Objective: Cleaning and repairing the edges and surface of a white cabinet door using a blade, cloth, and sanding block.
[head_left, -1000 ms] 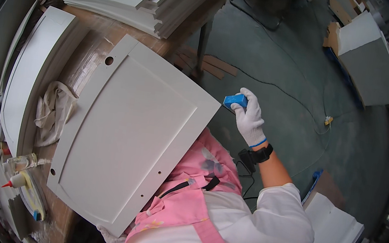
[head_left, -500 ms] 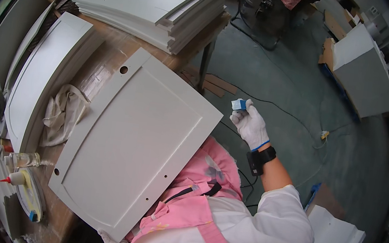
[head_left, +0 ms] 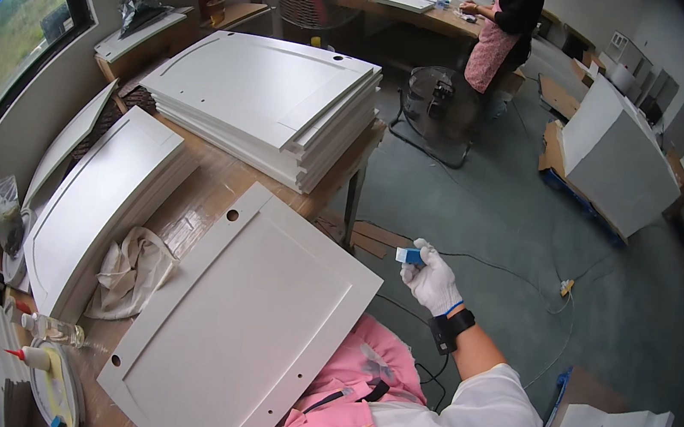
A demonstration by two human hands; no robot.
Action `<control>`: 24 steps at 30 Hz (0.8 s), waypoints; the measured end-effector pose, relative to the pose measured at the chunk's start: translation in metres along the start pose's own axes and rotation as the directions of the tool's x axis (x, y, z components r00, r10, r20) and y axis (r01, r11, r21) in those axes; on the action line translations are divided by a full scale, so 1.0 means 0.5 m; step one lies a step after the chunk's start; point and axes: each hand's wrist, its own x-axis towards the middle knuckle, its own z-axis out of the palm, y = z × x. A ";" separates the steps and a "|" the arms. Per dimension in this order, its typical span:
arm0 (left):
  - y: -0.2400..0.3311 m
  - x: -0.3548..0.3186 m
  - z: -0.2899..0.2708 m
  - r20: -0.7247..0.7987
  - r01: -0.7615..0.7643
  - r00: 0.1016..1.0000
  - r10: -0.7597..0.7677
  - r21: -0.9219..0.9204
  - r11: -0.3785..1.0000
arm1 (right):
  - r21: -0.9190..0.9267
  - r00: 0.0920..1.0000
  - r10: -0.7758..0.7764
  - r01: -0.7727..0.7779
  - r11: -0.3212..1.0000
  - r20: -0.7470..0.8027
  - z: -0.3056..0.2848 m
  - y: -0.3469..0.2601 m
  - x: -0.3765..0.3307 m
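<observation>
My right hand [head_left: 432, 281], in a white knit glove, is closed around a small blue-and-white block [head_left: 409, 256]. It is held up to the right of a white cabinet door panel [head_left: 251, 314], apart from it. The panel lies slanted on the workbench and against my pink apron [head_left: 365, 363]. It has a recessed middle, two larger round holes along its left frame and two small holes near me. My left hand is out of view.
Stacked white panels [head_left: 263, 91] stand at the bench's far end, with curved panels [head_left: 102, 199] at left. A cloth [head_left: 131, 272], a clear bottle [head_left: 59, 330] and a red-tipped glue bottle [head_left: 34, 357] lie nearby. Beyond are a floor fan [head_left: 438, 109] and another person [head_left: 503, 36].
My view has tilted up, bringing the window and the other person's upper body in. My left glove, earlier at the panel's lower edge, has left view. My right hand still holds the block.
</observation>
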 end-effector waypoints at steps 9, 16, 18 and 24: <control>0.014 -0.028 -0.007 0.041 -0.023 0.999 0.017 0.133 0.991 | -0.169 0.992 -0.033 0.053 0.984 0.120 -0.029 -0.013 0.028; 0.036 -0.028 -0.025 -0.122 0.029 0.992 -0.039 -0.081 0.996 | -0.266 1.000 -0.027 0.025 0.964 -0.001 -0.060 -0.005 0.004; 0.033 -0.024 -0.023 -0.199 -0.046 0.979 0.033 -0.061 0.997 | -0.360 0.997 -0.078 0.067 0.931 -0.016 -0.067 0.018 0.005; 0.038 -0.052 -0.002 -0.214 -0.038 0.976 0.028 -0.040 0.998 | -0.670 0.969 -0.234 0.223 0.708 0.076 -0.062 0.065 -0.003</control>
